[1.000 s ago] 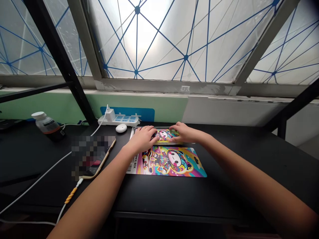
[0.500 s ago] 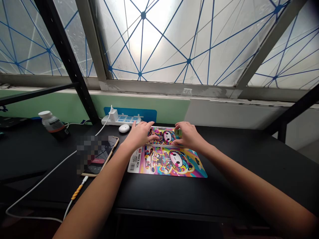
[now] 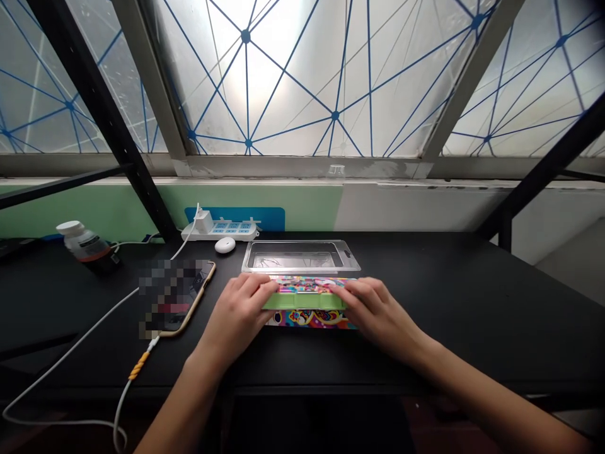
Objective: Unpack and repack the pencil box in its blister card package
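We now have colourful printed pencil box with green plastic band (image 3: 302, 301) lifted from clear plastic blister tray (image 3: 299, 255), sitting just in front of tray on black counter (image 3: 472, 284); left hand (image 3: 236, 321) and right hand (image 3: 378, 321) curled, gripping box's 2 ends.

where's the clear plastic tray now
In the head view, the clear plastic tray lies on the black desk, directly behind the colourful pencil box under the left hand and right hand.

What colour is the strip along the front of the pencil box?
The strip is light green; it shows best in the head view.
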Action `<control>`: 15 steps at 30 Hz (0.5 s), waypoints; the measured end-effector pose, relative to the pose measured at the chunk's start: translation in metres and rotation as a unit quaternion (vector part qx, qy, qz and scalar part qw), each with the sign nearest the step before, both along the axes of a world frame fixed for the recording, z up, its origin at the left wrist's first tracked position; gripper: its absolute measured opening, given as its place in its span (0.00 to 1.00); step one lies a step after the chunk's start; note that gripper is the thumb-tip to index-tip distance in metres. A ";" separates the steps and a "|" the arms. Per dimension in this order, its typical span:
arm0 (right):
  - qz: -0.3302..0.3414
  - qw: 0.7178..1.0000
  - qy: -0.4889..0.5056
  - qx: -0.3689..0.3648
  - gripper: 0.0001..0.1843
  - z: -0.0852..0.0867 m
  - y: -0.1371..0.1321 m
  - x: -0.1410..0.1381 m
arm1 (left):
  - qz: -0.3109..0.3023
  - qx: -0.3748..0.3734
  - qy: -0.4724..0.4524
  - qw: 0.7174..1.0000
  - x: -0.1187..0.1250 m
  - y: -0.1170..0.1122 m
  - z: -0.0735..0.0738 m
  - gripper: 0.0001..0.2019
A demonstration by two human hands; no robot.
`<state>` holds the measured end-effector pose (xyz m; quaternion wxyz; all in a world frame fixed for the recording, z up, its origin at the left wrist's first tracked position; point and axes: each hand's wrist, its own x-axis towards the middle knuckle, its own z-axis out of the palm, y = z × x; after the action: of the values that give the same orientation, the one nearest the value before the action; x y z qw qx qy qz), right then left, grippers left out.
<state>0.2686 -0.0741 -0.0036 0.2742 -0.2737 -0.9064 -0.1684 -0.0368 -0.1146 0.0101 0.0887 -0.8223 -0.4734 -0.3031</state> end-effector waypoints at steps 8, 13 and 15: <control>0.023 0.985 0.026 -0.166 0.27 -0.014 -0.009 0.010 | 0.051 -0.192 -0.128 0.972 -0.009 -0.016 -0.029 0.36; -0.029 0.957 0.060 -0.282 0.38 -0.013 -0.002 0.021 | 0.087 -0.262 -0.157 0.948 -0.013 -0.019 -0.028 0.37; -0.020 0.942 0.080 -0.326 0.35 -0.008 -0.001 0.024 | 0.091 -0.268 -0.168 0.944 -0.013 -0.019 -0.027 0.39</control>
<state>0.2930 -0.0749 -0.0120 0.2385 -0.3785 -0.8811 0.1534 -0.0498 -0.1333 -0.0173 -0.1884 -0.7064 -0.6177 -0.2897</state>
